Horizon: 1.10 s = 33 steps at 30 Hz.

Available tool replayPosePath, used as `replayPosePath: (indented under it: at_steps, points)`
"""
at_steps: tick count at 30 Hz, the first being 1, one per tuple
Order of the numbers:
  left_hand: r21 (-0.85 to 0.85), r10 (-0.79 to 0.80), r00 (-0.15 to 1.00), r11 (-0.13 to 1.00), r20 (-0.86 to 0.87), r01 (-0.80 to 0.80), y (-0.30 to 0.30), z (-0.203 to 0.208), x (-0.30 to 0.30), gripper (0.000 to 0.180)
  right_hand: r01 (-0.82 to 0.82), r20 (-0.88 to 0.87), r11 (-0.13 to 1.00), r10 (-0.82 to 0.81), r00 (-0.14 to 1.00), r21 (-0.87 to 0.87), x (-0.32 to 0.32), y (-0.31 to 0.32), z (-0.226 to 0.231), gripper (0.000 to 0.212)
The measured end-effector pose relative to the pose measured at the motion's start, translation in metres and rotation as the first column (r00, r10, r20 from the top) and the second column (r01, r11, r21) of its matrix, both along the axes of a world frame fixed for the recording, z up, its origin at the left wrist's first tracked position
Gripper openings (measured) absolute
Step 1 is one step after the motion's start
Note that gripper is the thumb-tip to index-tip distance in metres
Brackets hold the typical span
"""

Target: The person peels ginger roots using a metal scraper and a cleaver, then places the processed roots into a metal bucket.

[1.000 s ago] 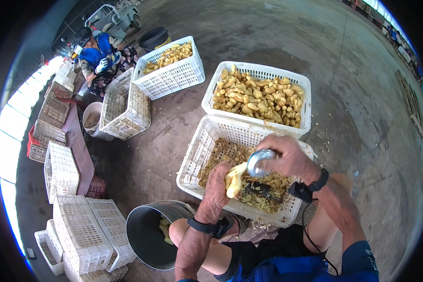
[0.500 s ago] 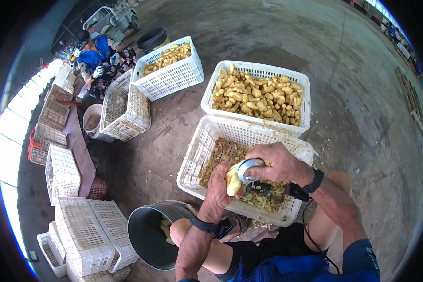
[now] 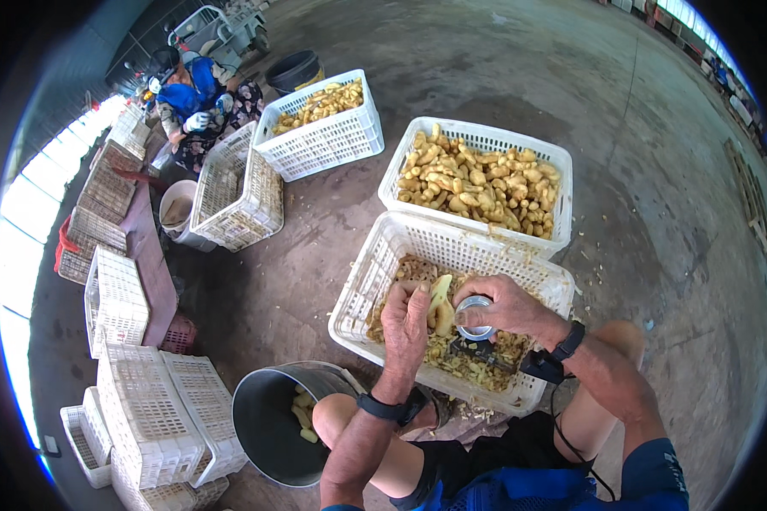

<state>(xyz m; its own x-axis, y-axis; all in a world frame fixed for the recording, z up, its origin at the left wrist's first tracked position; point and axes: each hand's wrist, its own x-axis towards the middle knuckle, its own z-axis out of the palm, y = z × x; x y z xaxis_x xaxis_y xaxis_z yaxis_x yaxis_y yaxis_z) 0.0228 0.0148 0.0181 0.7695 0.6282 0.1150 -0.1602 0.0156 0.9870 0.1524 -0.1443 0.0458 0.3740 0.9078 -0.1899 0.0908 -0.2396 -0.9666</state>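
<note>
My left hand (image 3: 406, 325) is closed round a partly scraped piece of ginger (image 3: 441, 308), pale yellow on its upper part. Close against its right side, my right hand (image 3: 513, 308) grips a round silver metal can-like cup (image 3: 475, 317). Both hands are over a white slatted crate (image 3: 371, 255) holding ginger scrapings (image 3: 452, 362). A dark object lies among the scrapings, partly hidden under my right hand. Just beyond stands another white crate (image 3: 400, 140), heaped with unpeeled ginger (image 3: 486, 183).
A dark bucket (image 3: 260, 426) with a few peeled pieces stands by my left knee. Stacked white crates (image 3: 149, 417) line the left side. Farther off, a person (image 3: 196, 102) in gloves sits beside another crate of ginger (image 3: 324, 136). A wooden pallet (image 3: 748, 200) lies far right.
The ginger has been turned more upright in my left hand, its pale side now upward. The metal cup has tilted and shifted slightly right. The whole view has moved a little.
</note>
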Motion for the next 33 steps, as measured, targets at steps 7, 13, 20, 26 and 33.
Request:
replayPosePath:
  at_steps: [7, 13, 20, 26, 33]
  points:
    - [-0.168, -0.067, 0.998, 0.983, 0.020, 0.070, -0.003, -0.007, -0.001, 0.026, -0.020, 0.433, 0.915, -0.172, 0.885, 0.404, -0.011, 0.010, -0.028, 0.050]
    - [-0.121, -0.143, 0.983, 0.984, -0.117, 0.128, 0.002, -0.003, -0.005, 0.027, 0.004, 0.515, 0.988, -0.085, 0.853, 0.157, -0.014, 0.009, -0.021, 0.042]
    - [0.261, -0.157, 0.955, 0.939, -0.250, 0.223, -0.003, 0.012, -0.004, 0.033, 0.060, 0.253, 0.992, -0.086, 0.964, 0.109, -0.023, 0.005, -0.004, 0.032]
    - [0.443, -0.312, 0.892, 0.783, -0.326, 0.436, 0.008, 0.027, -0.008, 0.028, 0.035, 0.214, 0.999, -0.035, 0.976, 0.003, -0.025, -0.006, -0.005, 0.030]
    - [-0.426, -0.535, 0.804, 0.810, -0.258, 0.403, 0.031, 0.029, -0.018, 0.055, 0.043, 0.470, 0.995, 0.004, 0.883, -0.089, 0.007, -0.019, -0.014, 0.035]
